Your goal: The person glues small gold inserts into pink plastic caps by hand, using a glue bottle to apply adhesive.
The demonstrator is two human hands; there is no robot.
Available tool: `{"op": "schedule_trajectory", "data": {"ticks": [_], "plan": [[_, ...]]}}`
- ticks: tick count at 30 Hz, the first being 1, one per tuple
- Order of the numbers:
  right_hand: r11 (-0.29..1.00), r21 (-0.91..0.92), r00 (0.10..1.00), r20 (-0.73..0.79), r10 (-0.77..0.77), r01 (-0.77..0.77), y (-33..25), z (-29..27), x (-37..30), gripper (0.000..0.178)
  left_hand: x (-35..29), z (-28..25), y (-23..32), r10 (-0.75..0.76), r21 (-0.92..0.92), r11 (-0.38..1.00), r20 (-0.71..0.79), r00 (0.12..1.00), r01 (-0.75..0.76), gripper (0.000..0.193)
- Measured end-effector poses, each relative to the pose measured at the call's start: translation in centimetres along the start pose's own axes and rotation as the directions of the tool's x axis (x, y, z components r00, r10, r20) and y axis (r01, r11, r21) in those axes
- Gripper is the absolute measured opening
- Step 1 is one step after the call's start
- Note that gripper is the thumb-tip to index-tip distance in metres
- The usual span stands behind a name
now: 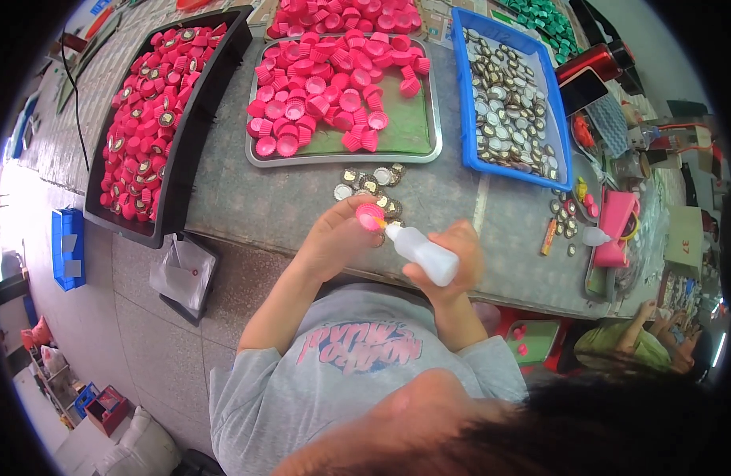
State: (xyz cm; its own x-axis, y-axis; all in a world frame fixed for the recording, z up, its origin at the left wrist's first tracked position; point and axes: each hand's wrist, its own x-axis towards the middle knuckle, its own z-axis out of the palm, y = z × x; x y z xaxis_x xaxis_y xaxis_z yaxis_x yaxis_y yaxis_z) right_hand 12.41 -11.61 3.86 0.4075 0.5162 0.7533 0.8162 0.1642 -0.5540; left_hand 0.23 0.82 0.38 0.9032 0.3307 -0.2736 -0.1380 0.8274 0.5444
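Note:
My left hand (pixel 333 242) pinches a small pink fluted cup (pixel 370 216) by its side, its round face turned to the right. In my right hand (pixel 462 258) is a white squeeze bottle (pixel 425 254), tilted so that its yellowish nozzle tip meets the cup's edge or lies just before it; I cannot tell if they touch. Just beyond both hands, several small round caps (pixel 370 182) lie loose on the grey table (pixel 302 205), some pale side up and some dark with a picture. Behind them a metal tray (pixel 438 131) with a green bottom holds many pink cups (pixel 326 91).
At the left, a black bin (pixel 192 131) holds pink cups, some with caps. A blue tray (pixel 464 103) of caps stands at the right. Farther right are a marker-like orange stick (pixel 548 237), a pink pouch (pixel 614 230) and another bottle (pixel 595 236). A co-worker's arm (pixel 636 327) shows beyond.

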Motion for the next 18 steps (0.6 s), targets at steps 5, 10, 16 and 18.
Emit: {"op": "schedule_trajectory", "data": {"ticks": [5,10,16,18], "plan": [[1.0,-0.011,1.0,0.023,-0.014,0.014,-0.21,0.26,0.39,0.046,0.0,0.04,0.08,-0.021,0.001,1.0,0.004,1.0,0.021,0.049],[1.0,-0.005,0.999,0.039,-0.007,0.008,-0.31,0.43,0.49,0.046,0.02,0.23,0.18,-0.022,-0.003,1.0,0.006,1.0,0.022,0.048],[0.999,-0.024,0.998,0.058,-0.02,0.021,-0.47,0.56,0.37,0.044,0.02,0.31,0.11,0.005,0.01,1.0,0.0,1.0,-0.005,0.044],[1.0,-0.001,0.998,0.054,-0.017,0.017,-0.44,0.6,0.3,0.043,-0.06,0.4,0.15,0.015,0.023,1.0,-0.006,1.0,-0.015,0.042]]}}
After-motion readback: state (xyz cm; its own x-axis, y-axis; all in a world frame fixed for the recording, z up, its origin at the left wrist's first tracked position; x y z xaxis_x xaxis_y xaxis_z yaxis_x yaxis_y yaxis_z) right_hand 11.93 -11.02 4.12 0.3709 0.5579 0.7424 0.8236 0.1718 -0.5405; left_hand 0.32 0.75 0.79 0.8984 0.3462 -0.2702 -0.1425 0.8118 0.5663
